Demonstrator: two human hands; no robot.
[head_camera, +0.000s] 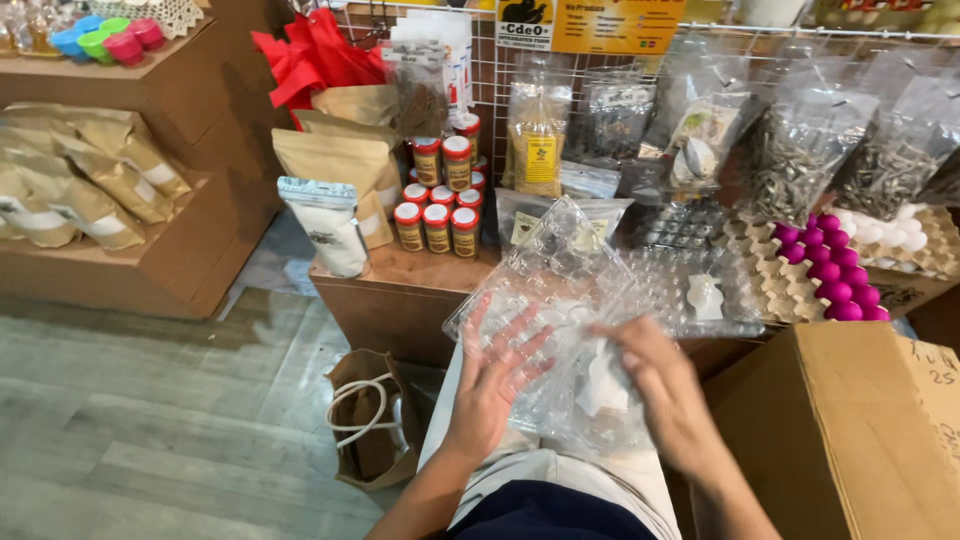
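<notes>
Egg tray (560, 300) (clear plastic) — gripped by both hands
Left hand (497, 375) splayed underneath, right hand (665, 385) clasping its edge; empty, beside the magenta eggs (830, 270).

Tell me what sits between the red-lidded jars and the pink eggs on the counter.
Head view: clear plastic egg trays lie between the red-lidded jars and the pink eggs, beside brown pulp cartons.

grey plank floor (140, 420), brown wooden shelves (190, 110)
</notes>
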